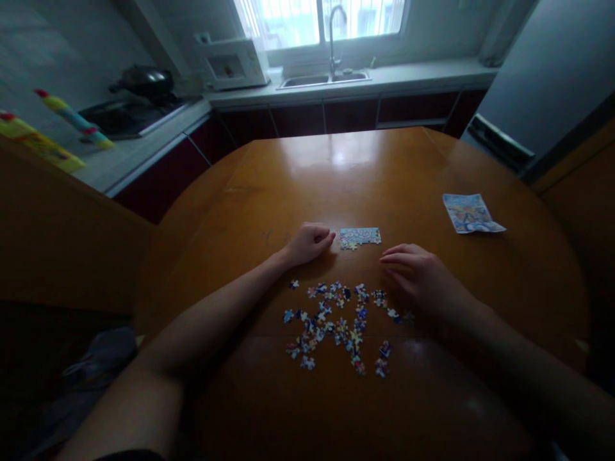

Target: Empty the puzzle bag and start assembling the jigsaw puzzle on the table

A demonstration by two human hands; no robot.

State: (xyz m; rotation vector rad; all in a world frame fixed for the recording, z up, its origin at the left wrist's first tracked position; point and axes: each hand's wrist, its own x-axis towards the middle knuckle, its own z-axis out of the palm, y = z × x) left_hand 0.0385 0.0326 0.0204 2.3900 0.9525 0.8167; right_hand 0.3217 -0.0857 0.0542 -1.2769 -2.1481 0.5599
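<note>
A partly joined jigsaw puzzle (359, 236) lies flat on the wooden table, its lower edge uneven. Just left of it rests my left hand (310, 243), curled into a loose fist with no piece showing in it. On the other side, my right hand (410, 269) hovers low over the table, its fingers stretched toward the puzzle and the thumb a little apart. No piece is visible between those fingers. Loose jigsaw pieces (341, 330) lie scattered nearer to me, between my forearms; a few sit under or beside my right hand.
A creased picture sheet (471, 213) lies on the table (307, 173) at the right. Behind are a counter with a sink (307, 81), a microwave (235, 64) and a stove with a dark pan (147, 81). Yellow bottles (41, 144) stand at the left.
</note>
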